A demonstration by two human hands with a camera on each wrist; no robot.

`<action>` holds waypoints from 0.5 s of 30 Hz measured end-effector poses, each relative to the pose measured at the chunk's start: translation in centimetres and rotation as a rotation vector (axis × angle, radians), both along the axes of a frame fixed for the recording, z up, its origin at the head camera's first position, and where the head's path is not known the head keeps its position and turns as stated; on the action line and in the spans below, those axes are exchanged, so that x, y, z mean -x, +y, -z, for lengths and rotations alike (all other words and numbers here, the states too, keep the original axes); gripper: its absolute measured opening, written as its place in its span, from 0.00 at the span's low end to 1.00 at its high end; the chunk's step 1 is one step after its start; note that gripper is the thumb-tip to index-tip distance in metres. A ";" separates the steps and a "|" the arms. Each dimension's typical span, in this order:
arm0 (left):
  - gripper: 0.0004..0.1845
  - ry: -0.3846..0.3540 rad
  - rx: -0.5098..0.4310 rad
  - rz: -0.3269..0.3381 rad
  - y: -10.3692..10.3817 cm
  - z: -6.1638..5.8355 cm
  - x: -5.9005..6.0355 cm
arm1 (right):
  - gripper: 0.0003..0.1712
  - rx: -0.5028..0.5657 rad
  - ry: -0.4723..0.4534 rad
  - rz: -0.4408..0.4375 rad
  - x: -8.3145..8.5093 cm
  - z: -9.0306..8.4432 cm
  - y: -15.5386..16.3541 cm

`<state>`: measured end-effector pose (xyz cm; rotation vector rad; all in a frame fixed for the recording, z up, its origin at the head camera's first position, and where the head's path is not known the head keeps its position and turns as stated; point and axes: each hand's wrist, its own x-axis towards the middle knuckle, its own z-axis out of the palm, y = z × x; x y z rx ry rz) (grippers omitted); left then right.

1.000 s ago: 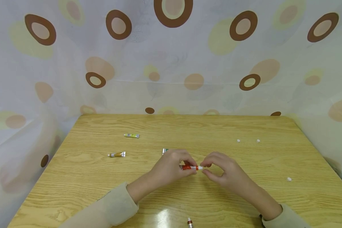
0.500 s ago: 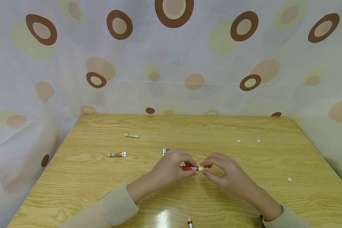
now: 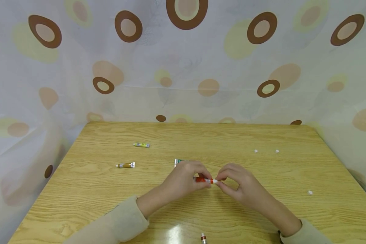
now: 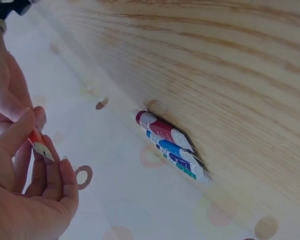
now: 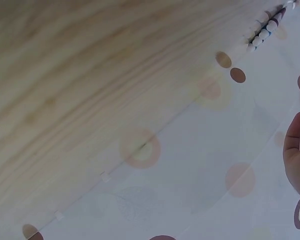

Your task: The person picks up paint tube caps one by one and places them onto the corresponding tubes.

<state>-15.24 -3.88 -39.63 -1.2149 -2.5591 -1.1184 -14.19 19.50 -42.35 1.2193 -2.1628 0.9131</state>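
Observation:
Over the middle of the wooden table (image 3: 262, 217) my left hand (image 3: 199, 175) grips a small orange tube (image 3: 205, 180) by its body. My right hand (image 3: 219, 180) pinches the tube's white cap end between thumb and forefinger. In the left wrist view the left hand (image 4: 37, 150) holds the orange tube (image 4: 39, 145) with curled fingers, and the right hand's fingertips (image 4: 36, 114) meet it from above. The right wrist view shows only an edge of the right hand (image 5: 297, 155) at the right border.
A yellow-green tube (image 3: 141, 145) and a brown tube (image 3: 125, 165) lie to the left. A row of several tubes (image 4: 171, 146) lies just behind my left hand. Another tube (image 3: 203, 238) sits at the near edge. Small white caps (image 3: 256, 151) (image 3: 310, 192) dot the right side. A patterned curtain (image 3: 183, 67) surrounds the table.

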 end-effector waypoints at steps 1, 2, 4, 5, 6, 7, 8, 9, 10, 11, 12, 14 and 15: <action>0.05 0.011 -0.003 0.003 0.0 0.0 0.0 | 0.04 0.003 -0.002 0.000 0.0 0.0 0.0; 0.05 0.023 -0.003 0.005 0.0 0.0 0.0 | 0.02 0.005 -0.004 0.001 0.0 0.0 -0.1; 0.05 0.044 -0.005 0.005 0.0 0.0 -0.1 | 0.04 0.007 -0.011 0.010 -0.1 0.0 -0.1; 0.05 0.050 -0.006 0.003 0.0 0.0 -0.1 | 0.06 0.005 -0.010 0.019 -0.1 0.0 -0.1; 0.06 0.053 -0.008 0.000 0.0 0.0 -0.1 | 0.07 0.001 -0.005 0.028 -0.1 0.0 -0.1; 0.06 0.053 -0.007 -0.004 0.0 0.0 -0.1 | 0.05 -0.005 0.005 0.041 -0.2 0.0 -0.2; 0.06 0.048 -0.009 -0.007 0.0 -0.1 -0.1 | 0.04 -0.011 0.016 0.053 -0.2 0.0 -0.2; 0.06 0.039 -0.010 -0.010 0.0 -0.1 -0.2 | 0.02 -0.018 0.034 0.063 -0.2 0.1 -0.2; 0.06 0.029 -0.010 -0.011 0.0 -0.1 -0.2 | 0.06 -0.021 0.055 0.072 -0.2 0.1 -0.2; 0.06 0.017 -0.010 -0.012 0.0 -0.2 -0.2 | 0.10 -0.024 0.078 0.080 -0.2 0.1 -0.3; 0.05 0.006 -0.007 -0.013 -0.1 -0.2 -0.2 | 0.14 -0.029 0.096 0.089 -0.2 0.1 -0.3; 0.06 -0.009 0.002 -0.012 -0.1 -0.3 -0.3 | 0.19 -0.033 0.127 0.102 -0.3 0.0 -0.3; 0.06 -0.011 0.011 -0.013 -0.1 -0.3 -0.3 | 0.20 -0.035 0.137 0.110 -0.3 0.0 -0.3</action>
